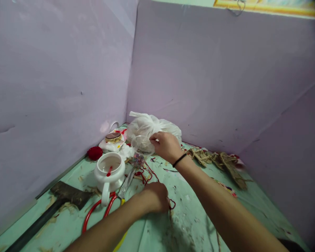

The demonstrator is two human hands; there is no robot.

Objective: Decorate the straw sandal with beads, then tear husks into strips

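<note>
My left hand (157, 196) is closed low over the green covering, and red yarn (152, 171) runs into it from above. A loop of the same yarn sticks out at its right side. Farther forward, my right hand (168, 144), with a black band at the wrist, has its fingertips pinched together beside the rim of a clear plastic cup (142, 144). Anything between those fingertips is too small to make out. Scissors with red handles (111, 206) lie left of my left hand, near small multicoloured beads (138, 160).
A white mug (106, 183) holding a red stick stands left of the scissors. An axe-like tool (70, 194) lies farther left. Behind are a white plastic bag (168, 127), a red oval object (95, 153) and a gold-rimmed round item (113, 137). Brown fibre pieces (229, 169) lie right.
</note>
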